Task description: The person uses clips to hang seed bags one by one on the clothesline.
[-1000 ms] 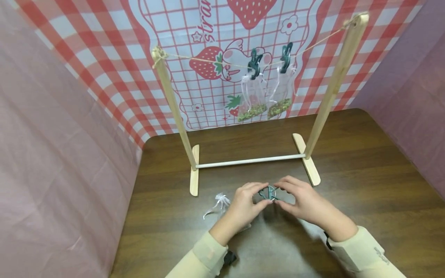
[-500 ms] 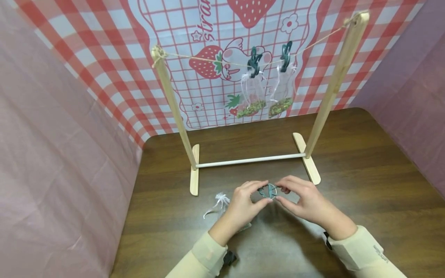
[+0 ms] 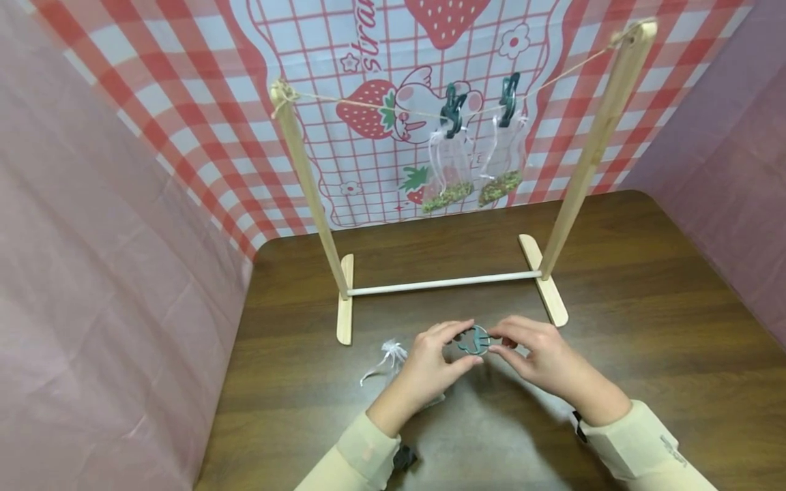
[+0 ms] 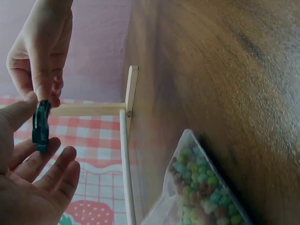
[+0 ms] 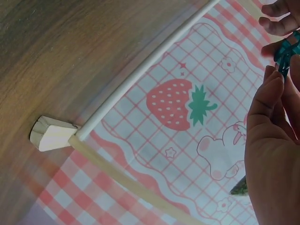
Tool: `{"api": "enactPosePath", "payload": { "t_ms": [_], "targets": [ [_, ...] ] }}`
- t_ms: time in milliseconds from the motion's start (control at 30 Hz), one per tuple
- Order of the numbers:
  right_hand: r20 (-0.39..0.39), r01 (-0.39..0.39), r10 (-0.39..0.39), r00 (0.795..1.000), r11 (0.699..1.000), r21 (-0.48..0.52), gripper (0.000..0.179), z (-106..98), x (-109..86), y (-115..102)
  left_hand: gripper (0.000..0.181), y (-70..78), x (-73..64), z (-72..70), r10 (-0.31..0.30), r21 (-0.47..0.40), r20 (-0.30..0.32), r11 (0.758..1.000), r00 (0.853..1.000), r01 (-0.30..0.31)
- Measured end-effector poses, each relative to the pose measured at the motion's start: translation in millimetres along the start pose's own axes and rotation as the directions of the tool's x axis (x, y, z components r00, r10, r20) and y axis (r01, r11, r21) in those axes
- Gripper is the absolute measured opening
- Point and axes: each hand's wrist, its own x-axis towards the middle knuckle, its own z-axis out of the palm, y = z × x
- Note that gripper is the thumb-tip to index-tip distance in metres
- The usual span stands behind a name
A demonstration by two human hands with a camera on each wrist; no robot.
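Over the table, both hands are at a dark green plastic clip (image 3: 475, 339) with a wire ring. My left hand (image 3: 428, 358) holds it between thumb and index finger, its other fingers loosely spread in the left wrist view. My right hand (image 3: 543, 351) pinches the clip's handle end with thumb and fingers; this grip also shows beside the clip (image 5: 284, 55) in the right wrist view. A sheer white drawstring pouch (image 3: 393, 353) lies under my left forearm, partly hidden. The left wrist view shows green and brown pebbles (image 4: 201, 187) inside it.
A wooden stand with two posts (image 3: 310, 198) and a white crossbar (image 3: 442, 283) stands behind the hands. Two green clips (image 3: 453, 112) on its string hold sheer pouches (image 3: 451, 191) of pebbles. A black object (image 3: 404, 458) lies by the left sleeve. Checked cloth hangs behind.
The fingers of my right hand have drawn together on the clip's handles, which now sit closer to each other. My left hand has barely moved.
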Motion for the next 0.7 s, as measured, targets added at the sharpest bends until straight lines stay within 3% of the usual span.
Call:
{"api": "enactPosePath", "payload": {
  "t_ms": [133,233,500,600,700],
  "targets": [
    [-0.009,-0.004,0.004,1.0,1.0,-0.004,0.029,1.2,-0.4,2.0,0.049,1.0,-3.2,-7.1,-0.072,-0.051,-0.024,0.996,0.997,0.07],
    [-0.015,-0.016,0.016,1.0,1.0,-0.005,0.029,1.6,-1.9,3.1,0.039,2.0,-4.8,-15.4,-0.129,-0.092,-0.085,0.988,0.988,0.121],
    [-0.012,-0.027,0.027,1.0,1.0,-0.008,0.028,0.5,-7.6,5.1,0.034,-8.7,-16.1,-45.0,-0.212,-0.045,-0.189,0.977,0.959,0.207],
    [-0.012,-0.026,0.026,1.0,1.0,-0.017,0.029,-1.7,-8.0,6.2,0.034,-17.4,-23.3,-53.7,-0.262,0.012,-0.223,0.962,0.939,0.271],
    [-0.011,-0.031,0.031,0.999,0.999,-0.028,0.03,-4.6,-7.9,7.6,0.035,-26.0,-27.3,-59.0,-0.334,0.055,-0.246,0.933,0.91,0.357]
  ]
}}
